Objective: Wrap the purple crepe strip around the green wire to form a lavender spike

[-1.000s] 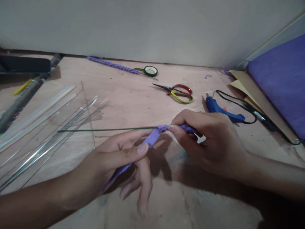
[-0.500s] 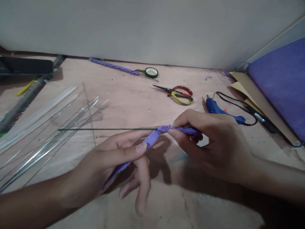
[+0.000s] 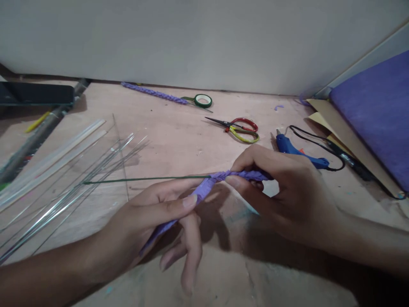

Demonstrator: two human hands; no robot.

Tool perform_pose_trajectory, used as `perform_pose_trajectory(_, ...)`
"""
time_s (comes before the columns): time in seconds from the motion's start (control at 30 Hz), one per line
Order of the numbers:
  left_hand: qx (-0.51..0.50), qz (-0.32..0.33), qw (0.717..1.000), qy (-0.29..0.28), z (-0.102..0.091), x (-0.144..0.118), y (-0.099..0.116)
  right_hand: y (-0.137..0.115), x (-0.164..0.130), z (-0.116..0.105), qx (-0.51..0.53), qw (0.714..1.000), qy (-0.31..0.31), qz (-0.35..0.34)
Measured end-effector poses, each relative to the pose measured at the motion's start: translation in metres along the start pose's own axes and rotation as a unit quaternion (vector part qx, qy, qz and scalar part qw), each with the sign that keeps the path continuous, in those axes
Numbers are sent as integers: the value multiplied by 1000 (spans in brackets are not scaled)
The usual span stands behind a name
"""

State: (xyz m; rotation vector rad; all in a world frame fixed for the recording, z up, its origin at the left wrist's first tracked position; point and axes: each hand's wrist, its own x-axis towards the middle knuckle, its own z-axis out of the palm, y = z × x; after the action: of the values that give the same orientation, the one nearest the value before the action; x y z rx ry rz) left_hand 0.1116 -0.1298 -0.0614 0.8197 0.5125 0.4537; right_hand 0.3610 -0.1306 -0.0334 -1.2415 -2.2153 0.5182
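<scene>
Between thumb and fingers, my left hand pinches a purple crepe paper strip, whose loose tail passes under the palm toward the lower left. My right hand grips the purple-wrapped part of a green floral wire between thumb and index finger. The strip meets the wire at a slant just left of the right fingertips, and twisted purple wrapping continues rightward into that hand. Bare green wire stretches left above my left hand. The wrapped wire's right end is hidden by my right hand.
Scissors with red and yellow handles lie beyond my hands. A finished-looking purple stem and green tape roll lie farther back. Blue glue gun and purple paper are right; bare wires and glue sticks left.
The bare wire's left end has dipped slightly and now slants. The wrapped part has rolled a little in my right fingers. Both hands stay nearly in place; the view has shifted slightly.
</scene>
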Motion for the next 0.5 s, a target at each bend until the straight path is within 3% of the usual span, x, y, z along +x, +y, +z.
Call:
perform_pose_trajectory(0.17,-4,1,1000,-13,-2,1,-1,-3,1,-2,-25,998,-46,42)
perform_pose_trajectory(0.37,7,-3,1000,-3,-3,0,-3,-7,2,-7,-19,993,-108,42)
perform_pose_trajectory(0.5,16,3,1000,-5,-4,-1,-5,-5,4,-5,30,996,-85,18)
